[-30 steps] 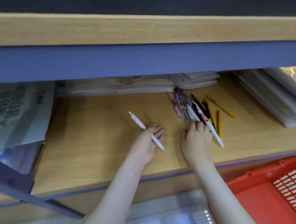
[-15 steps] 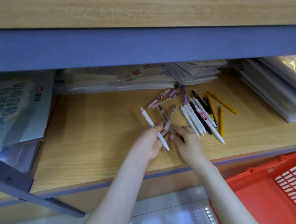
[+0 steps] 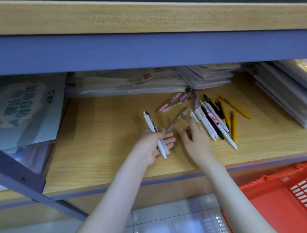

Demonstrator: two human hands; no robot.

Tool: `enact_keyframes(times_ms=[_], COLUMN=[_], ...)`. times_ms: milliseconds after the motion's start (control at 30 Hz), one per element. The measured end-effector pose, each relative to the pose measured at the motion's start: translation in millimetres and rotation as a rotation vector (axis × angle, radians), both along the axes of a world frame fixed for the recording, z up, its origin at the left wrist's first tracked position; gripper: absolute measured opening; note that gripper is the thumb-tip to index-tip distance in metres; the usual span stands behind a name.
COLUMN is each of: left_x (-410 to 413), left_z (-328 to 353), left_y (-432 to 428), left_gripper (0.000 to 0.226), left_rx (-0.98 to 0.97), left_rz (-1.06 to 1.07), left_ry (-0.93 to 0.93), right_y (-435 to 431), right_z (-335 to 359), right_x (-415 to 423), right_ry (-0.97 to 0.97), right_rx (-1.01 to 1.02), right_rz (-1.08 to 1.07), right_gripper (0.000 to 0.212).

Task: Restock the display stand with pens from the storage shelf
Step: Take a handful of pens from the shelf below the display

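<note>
My left hand (image 3: 154, 144) is curled round a white pen (image 3: 150, 124), and the grey pen (image 3: 177, 119) my right hand was feeding in half a second ago now looks tucked against those same fingers. Right hand (image 3: 196, 138) has let go: fingers spread, holding nothing, a bit blurred, swinging back to the pile of pens (image 3: 212, 123) just beside it on the storage shelf (image 3: 104, 140). Two gathered, I reckon, plenty to go. The pile's a mix of white, black and yellow barrels fanned together, with pink and purple pens (image 3: 175, 101) behind, near the packets (image 3: 145, 83).
</note>
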State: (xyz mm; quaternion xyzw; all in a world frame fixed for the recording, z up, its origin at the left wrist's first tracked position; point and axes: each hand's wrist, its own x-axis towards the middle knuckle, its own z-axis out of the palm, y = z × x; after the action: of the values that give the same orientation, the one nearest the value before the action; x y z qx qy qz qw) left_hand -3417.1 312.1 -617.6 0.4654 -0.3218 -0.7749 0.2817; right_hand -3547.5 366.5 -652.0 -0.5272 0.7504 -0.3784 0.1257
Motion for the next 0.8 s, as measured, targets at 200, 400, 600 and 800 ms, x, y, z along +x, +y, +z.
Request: enact_keyframes(times_ms=[200,400,600,800], left_x=[26.2,26.6,33.8,21.8], left_z=[-4.2,-11.8,-18.1,-15.6], left_y=[-6.9,-7.8,-15.2,-8.6], left_gripper=[0.017,0.030,0.028,0.017], left_rx=[0.014,0.063,0.145,0.164], left_rz=[0.069,0.137,0.322,0.279], left_ry=[-0.036,0.050,0.231,0.241], right_y=[-21.3,-29.3,-25.1,-17.4], right_z=[-1.7,2.3,-4.4,-0.5], right_x=[9.2,21.4,24.2,40.9], right_ry=[0.347,0.458,0.174,-0.288], right_rx=[0.153,0.224,0.093,0.073], right_rz=[0.008,0.039,0.040,0.151], right_gripper=[0.026,0.037,0.029,0.023])
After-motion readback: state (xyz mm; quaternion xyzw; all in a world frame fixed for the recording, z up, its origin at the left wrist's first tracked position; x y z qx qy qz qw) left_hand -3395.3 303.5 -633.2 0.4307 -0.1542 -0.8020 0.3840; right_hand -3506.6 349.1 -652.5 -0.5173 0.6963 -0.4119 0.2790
